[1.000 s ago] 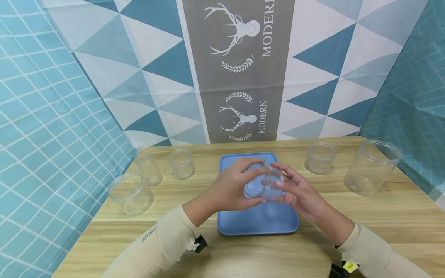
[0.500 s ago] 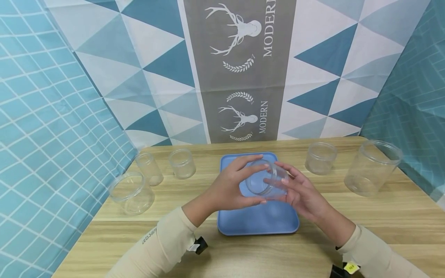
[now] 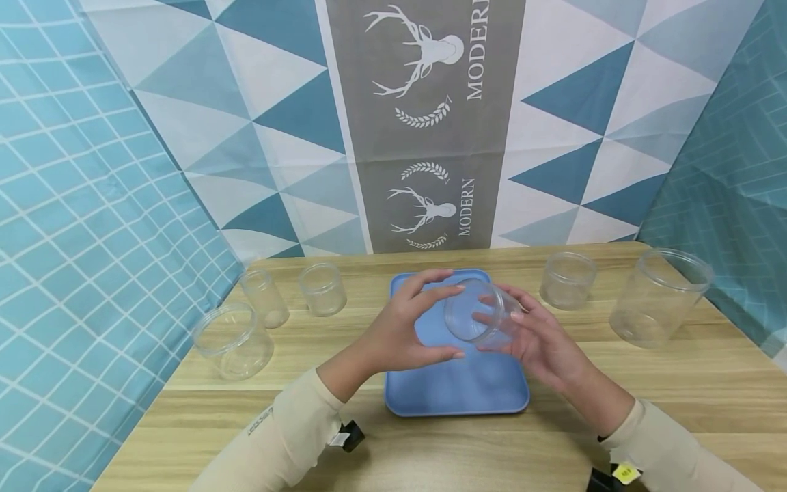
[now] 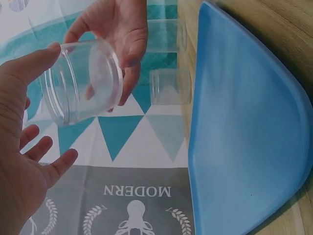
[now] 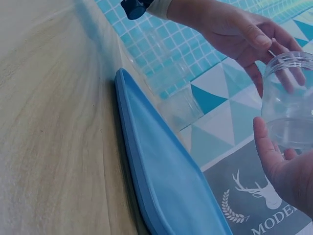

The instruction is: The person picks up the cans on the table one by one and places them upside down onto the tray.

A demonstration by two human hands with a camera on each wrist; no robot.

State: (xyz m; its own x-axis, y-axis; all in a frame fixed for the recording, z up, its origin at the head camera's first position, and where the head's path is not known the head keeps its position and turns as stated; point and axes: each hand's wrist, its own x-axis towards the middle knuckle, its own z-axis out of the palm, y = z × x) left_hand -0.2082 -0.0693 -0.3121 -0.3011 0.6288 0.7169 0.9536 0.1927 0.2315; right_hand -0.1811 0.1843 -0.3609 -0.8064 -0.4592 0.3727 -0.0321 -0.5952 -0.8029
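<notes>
A clear plastic jar (image 3: 473,314) is tilted on its side above the blue tray (image 3: 455,393), its open mouth turned to the left. My right hand (image 3: 547,342) holds it near the base, fingers round the wall. My left hand (image 3: 396,335) is spread by the mouth, thumb and fingers apart. In the left wrist view, the left thumb overlaps the threaded rim of the jar (image 4: 85,81). From the right wrist, the base of the jar (image 5: 288,112) rests against the right fingers, with the left hand (image 5: 239,34) beyond the rim.
To the left stand a wide clear jar (image 3: 236,345), a narrow one (image 3: 266,301) and a small one (image 3: 322,292). On the right are a small jar (image 3: 567,283) and a large one (image 3: 654,301). A patterned cloth (image 3: 424,137) hangs behind the wooden table (image 3: 467,451).
The right hand has moved the jar slightly to the right, its mouth turning more toward the camera. The left fingers, earlier around the rim, have spread away from it.
</notes>
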